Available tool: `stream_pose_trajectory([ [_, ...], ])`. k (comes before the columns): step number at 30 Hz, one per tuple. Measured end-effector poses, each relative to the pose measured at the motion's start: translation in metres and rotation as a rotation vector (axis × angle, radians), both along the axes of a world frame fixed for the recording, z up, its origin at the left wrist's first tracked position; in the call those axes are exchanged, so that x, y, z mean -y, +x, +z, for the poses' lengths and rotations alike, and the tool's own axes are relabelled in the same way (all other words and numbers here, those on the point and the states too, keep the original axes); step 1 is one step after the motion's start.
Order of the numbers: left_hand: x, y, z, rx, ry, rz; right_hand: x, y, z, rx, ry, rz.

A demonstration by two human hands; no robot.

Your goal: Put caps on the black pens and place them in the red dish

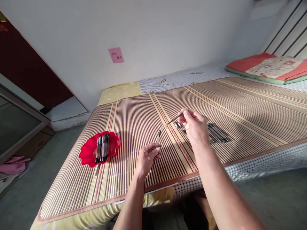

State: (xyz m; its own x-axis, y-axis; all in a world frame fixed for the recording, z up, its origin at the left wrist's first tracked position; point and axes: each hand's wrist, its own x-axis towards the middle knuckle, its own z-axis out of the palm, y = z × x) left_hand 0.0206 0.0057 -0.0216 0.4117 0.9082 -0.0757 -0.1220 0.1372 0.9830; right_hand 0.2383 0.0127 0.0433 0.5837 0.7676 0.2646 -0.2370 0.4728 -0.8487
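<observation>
My left hand (147, 156) is closed around a clear pen barrel (158, 137) with a black grip, its black end pointing up and away. Thumb and fingers of my right hand (195, 126) pinch a thin dark pen refill (175, 118). The refill slants down to the left, and its yellowish tip is just above the barrel's upper end; whether they touch I cannot tell. Beyond and beside my right hand, dark pen parts (218, 132) lie in a pile on the mat, with small pale-and-dark pieces (178, 124) partly hidden by that hand.
A red scalloped dish (83, 155) with several black-and-clear pens (103, 147) stands on the left of the bamboo mat (134, 115). The mat covers a bed against a white wall (168, 38). Folded bedding (275, 67) lies at the far right.
</observation>
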Motion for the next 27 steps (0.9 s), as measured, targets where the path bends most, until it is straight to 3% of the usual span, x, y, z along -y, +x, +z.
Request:
stream_pose_trajectory([
  [23,0.000,0.001,0.001,-0.072,0.047,0.034,0.011,-0.004,0.014,0.140,0.019,0.003],
  [27,0.002,0.000,0.003,-0.199,0.113,0.059,0.010,-0.002,0.013,0.201,0.014,-0.008],
])
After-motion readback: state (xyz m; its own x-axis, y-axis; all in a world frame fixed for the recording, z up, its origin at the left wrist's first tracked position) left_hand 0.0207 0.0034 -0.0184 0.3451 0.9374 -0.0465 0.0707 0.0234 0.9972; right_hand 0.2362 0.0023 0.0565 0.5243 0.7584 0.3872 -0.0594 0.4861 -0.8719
